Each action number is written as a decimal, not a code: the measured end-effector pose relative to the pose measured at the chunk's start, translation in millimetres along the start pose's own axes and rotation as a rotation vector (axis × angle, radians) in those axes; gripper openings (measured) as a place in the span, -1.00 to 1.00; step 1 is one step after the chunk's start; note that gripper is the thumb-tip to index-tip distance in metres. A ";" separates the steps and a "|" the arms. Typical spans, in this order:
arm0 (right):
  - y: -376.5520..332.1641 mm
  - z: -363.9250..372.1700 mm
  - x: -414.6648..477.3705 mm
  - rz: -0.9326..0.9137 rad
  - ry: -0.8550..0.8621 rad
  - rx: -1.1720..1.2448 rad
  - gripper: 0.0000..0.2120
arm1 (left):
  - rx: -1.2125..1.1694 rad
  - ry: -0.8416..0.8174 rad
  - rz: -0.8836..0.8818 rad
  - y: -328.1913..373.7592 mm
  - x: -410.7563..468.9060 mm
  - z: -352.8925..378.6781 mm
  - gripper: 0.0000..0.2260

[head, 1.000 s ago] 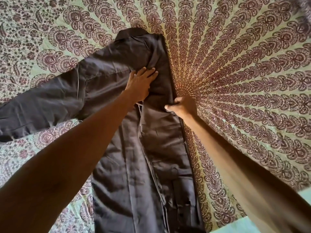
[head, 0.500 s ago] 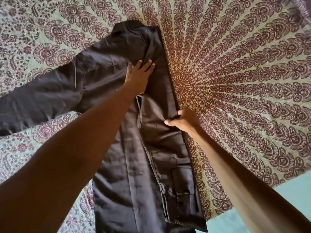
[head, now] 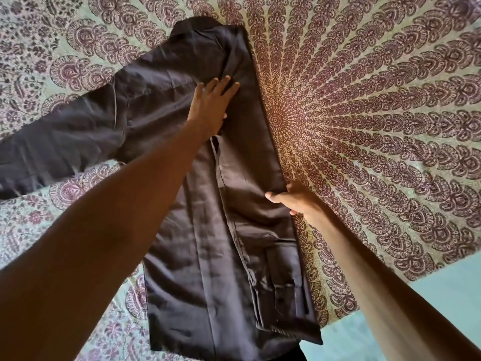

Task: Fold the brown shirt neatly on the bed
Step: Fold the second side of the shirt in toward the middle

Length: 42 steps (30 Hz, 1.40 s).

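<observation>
The brown shirt point(head: 234, 243) lies lengthwise on the patterned bedsheet point(head: 364, 126), collar point(head: 197, 24) at the far end. Its right side is folded inward, with the right sleeve laid down along the body and the cuff point(head: 286, 295) near me. The left sleeve point(head: 65, 142) stretches out flat to the left. My left hand point(head: 210, 105) presses flat, fingers straight, on the upper chest area. My right hand point(head: 296, 201) is at the folded right edge, thumb on top of the cloth and fingers curled at the edge, pinching it.
The mandala-print sheet covers the bed all around the shirt. A plain pale blue surface point(head: 442, 295) shows beyond the sheet's edge at the lower right.
My right hand has slid down the folded right edge toward me, from beside the chest to mid-body. My left hand has stayed pressed on the upper shirt.
</observation>
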State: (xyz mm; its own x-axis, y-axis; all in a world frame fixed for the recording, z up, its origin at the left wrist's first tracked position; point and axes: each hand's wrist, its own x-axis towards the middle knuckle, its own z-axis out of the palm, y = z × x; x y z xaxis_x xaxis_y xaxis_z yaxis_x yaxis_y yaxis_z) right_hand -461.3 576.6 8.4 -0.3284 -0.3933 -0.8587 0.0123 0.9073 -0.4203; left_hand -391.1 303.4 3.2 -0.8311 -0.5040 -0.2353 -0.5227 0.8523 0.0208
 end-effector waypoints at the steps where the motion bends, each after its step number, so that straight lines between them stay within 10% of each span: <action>1: 1.6 1.3 0.2 -0.011 0.000 0.019 -0.67 | -0.116 0.104 -0.071 4.2 -9.4 0.0 -0.36; 5: 3.6 5.9 1.4 -0.047 0.033 0.031 -0.76 | -0.587 0.531 -0.576 30.4 -53.9 2.0 -0.75; 8: 1.4 7.9 -2.6 -0.075 0.075 0.020 -0.79 | -0.926 0.385 -0.985 38.5 -82.4 14.6 -0.84; 12: 3.5 11.6 -2.7 -0.074 0.134 -0.038 -0.77 | -1.117 0.078 -0.922 40.9 -103.3 39.3 -0.87; 21: 8.4 22.8 -0.3 -0.086 0.225 -0.044 -0.72 | -1.022 -0.067 -1.045 58.9 -109.4 17.0 -0.81; 29: 11.8 26.7 -3.2 -0.065 0.342 -0.132 -0.67 | -1.100 0.212 -1.086 70.6 -131.9 23.5 -0.83; 42: 32.2 36.6 -21.6 -0.024 0.451 -0.186 -0.60 | -1.161 0.153 -1.121 71.7 -147.9 34.3 -0.81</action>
State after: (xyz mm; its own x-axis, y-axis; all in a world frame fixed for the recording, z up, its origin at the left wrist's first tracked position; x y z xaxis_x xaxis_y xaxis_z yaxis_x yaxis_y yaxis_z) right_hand -419.3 608.9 2.6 -0.7037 -0.3479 -0.6195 -0.1556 0.9262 -0.3435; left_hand -299.2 443.8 6.2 0.0734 -0.8357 -0.5443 -0.6427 -0.4570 0.6149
